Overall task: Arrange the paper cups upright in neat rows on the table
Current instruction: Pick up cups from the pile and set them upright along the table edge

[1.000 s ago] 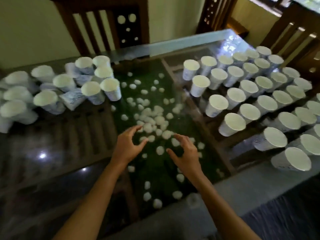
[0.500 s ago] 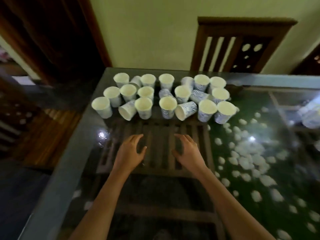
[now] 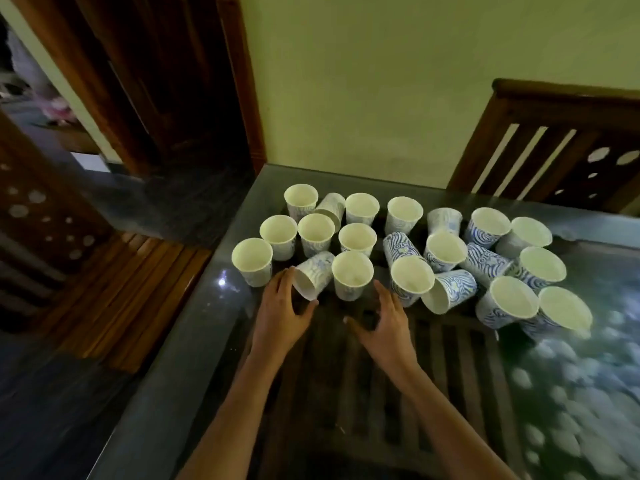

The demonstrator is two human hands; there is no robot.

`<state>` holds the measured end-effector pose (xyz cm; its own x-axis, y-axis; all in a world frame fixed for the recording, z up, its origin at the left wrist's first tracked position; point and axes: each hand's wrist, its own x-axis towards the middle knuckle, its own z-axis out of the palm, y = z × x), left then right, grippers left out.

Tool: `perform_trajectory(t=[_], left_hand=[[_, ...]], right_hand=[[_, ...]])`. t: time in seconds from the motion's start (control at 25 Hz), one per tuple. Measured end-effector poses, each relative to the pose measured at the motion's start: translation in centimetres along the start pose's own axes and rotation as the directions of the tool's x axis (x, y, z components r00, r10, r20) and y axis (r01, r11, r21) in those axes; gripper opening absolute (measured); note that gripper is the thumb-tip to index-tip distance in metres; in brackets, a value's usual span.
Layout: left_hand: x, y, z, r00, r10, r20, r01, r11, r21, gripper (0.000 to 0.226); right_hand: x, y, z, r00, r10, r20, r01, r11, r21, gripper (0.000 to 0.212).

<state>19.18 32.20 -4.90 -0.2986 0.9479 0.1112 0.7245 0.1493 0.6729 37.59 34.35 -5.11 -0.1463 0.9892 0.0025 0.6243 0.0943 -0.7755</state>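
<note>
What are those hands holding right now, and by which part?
The right hand holds nothing. The left hand touches the tipped cup at its open rim; whether it grips cannot be told.

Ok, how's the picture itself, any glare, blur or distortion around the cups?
Head view: dim overall; one small glare spot on the glass tabletop left of the paper cups; white blobs under the glass at right are blurred; wide-angle lens slants the door frame; cups look fairly sharp.

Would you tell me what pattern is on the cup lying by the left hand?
The cup has blue wavy lines on white, clearest in the head view.
</note>
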Motion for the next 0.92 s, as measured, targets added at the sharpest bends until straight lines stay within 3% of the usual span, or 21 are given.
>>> perform_trajectory(t=[0.2, 0.36, 0.56, 0.8, 0.92], left_hand=[[2.7, -0.3, 2.1, 0.999, -0.05, 0.009, 0.051, 0.996, -0.072, 0.09], [3.2, -0.5, 3.0, 0.998, -0.063, -0.005, 0.062, 0.993, -0.097, 0.093], [1.8, -0.6, 2.5, 1.0, -0.003, -0.013, 0.002, 0.997, -0.072, 0.086], [-1.1, 1.4, 0.7, 0.997, 0.066, -0.044, -0.071, 0.99, -0.126, 0.095], [-2.8, 2.4, 0.1, 0.993, 0.09, -0.08, -0.104, 0.976, -0.191, 0.09]], right_hand=[[3.2, -0.2, 2.1, 0.993, 0.04, -0.111, -0.031, 0.996, 0.082, 0.097], [4.6, -0.5, 2.7, 0.981, -0.023, -0.195, 0.056, 0.985, 0.164, 0.09], [3.9, -0.8, 2.8, 0.976, 0.041, -0.213, 0.007, 0.976, 0.22, 0.074], [1.1, -0.8, 1.1, 0.981, 0.031, -0.19, 0.02, 0.965, 0.262, 0.072], [-0.9, -0.7, -0.6, 0.985, 0.01, -0.171, 0.042, 0.954, 0.296, 0.073]])
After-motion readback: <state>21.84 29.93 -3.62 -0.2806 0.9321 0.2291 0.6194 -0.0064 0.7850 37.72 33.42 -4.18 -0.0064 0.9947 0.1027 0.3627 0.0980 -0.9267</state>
